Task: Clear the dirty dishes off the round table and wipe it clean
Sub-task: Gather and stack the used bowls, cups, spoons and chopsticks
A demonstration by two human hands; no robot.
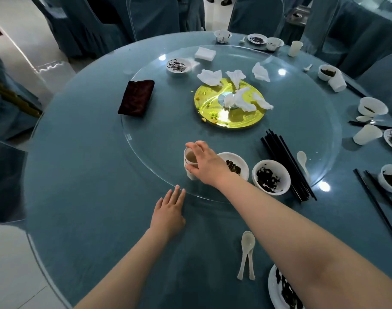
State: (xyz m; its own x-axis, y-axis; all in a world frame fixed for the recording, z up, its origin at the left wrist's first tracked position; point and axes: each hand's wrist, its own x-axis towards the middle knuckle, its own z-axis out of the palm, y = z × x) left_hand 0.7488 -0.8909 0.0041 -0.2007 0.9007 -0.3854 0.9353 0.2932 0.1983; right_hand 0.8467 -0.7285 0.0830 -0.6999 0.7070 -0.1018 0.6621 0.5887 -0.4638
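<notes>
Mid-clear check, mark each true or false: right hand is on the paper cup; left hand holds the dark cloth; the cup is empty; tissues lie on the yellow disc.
1. The right hand grips the white paper cup. True.
2. The left hand holds the dark red folded cloth. False: it lies flat on the blue round table; the cloth lies apart.
3. The cup is empty. False: brownish liquid shows inside.
4. Crumpled white tissues lie on the yellow round disc. True.
</notes>
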